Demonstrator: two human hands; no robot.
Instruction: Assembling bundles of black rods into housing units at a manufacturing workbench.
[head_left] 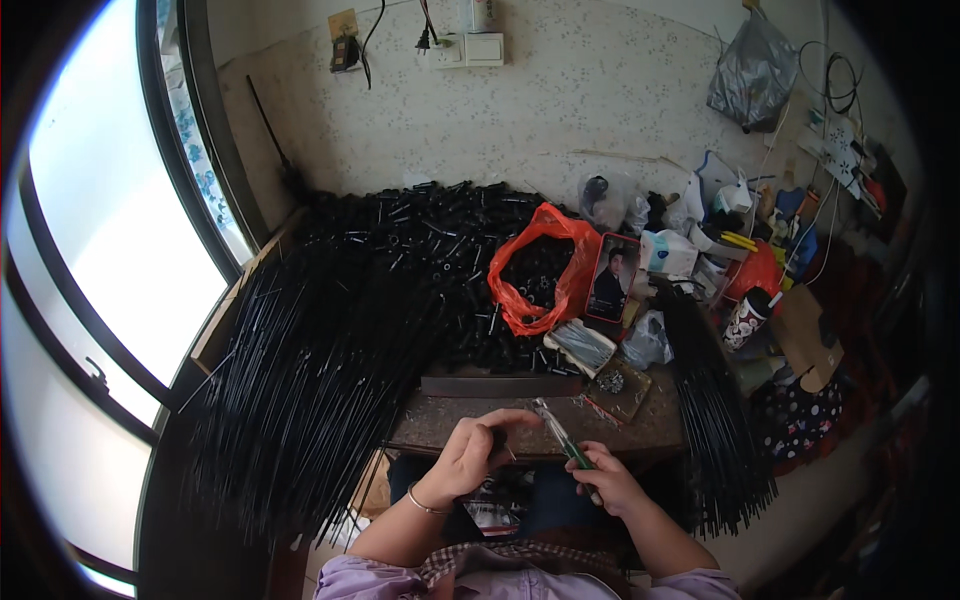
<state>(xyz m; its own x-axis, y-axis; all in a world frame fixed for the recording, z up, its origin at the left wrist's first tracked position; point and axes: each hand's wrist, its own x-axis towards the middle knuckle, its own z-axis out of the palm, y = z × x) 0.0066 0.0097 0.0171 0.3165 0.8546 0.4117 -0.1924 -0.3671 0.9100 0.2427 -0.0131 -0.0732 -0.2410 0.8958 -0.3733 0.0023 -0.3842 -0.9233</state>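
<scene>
Desk (655, 433): black rods (290, 380) spill over left edge and front-left corner. At front edge, left hand (470, 455): fingers curled, index extended; cannot tell whether holding anything. Right hand (608, 478): fingers closed round green-handled tool (570, 448), metal tip over front edge.

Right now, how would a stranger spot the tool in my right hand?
Find the table heaped with black rods. By its near edge, the right hand grips a slim tool, pointing forward and left. Its green handle and silvery end set it apart from the black rods.
</scene>
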